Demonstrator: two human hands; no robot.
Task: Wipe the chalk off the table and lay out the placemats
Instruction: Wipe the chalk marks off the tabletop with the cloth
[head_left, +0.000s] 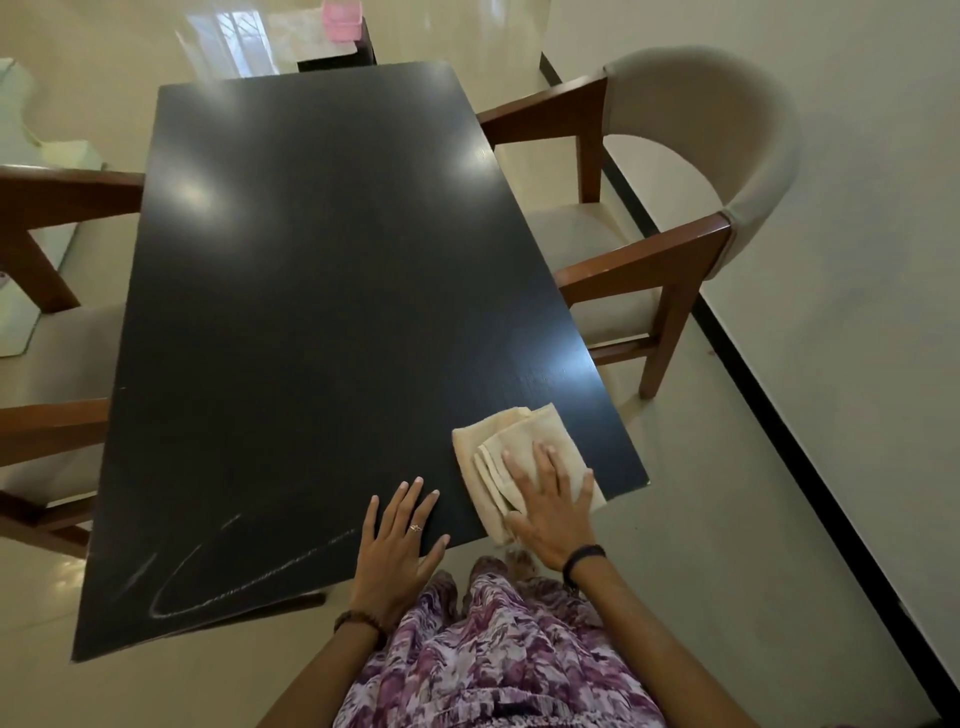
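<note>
A black rectangular table (322, 291) fills the middle of the head view. White chalk lines (228, 582) loop across its near left corner. A folded cream cloth (511, 436) lies at the near right corner, partly over the edge. My right hand (550, 506) presses flat on the cloth with straight fingers. My left hand (400, 540) rests flat on the bare tabletop just left of the cloth, fingers spread, a ring on one finger. No placemats are in view.
A wooden armchair with beige padding (675, 223) stands at the table's right side. Another wooden chair (47, 322) stands at the left. A small dark stand with a pink box (341, 21) sits beyond the far end. A black skirting strip (779, 415) runs along the right wall.
</note>
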